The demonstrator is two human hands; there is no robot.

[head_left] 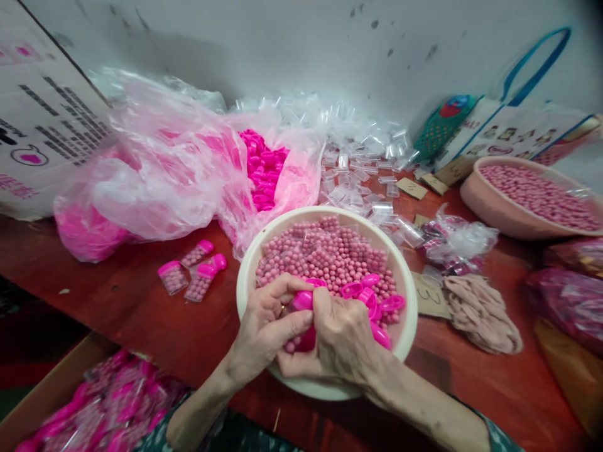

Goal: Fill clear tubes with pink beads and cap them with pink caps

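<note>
Both hands (306, 329) pinch a pink cap (303, 300) (over bowl (245, 282)).

Sitting mid-bench: round cream plastic bowl (245, 282) of pink beads; lying behind-left: translucent pink plastic bag (155, 163) of caps; standing far right: second shallow pink bowl (485, 204).

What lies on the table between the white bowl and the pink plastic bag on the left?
In the head view, three capped vials lie between the white bowl and the pink bag.

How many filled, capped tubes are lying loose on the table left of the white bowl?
3, in a cluster on the red table left of the white bowl: left tube, upper tube, right tube. More may sit hidden under the pink bags.
</note>
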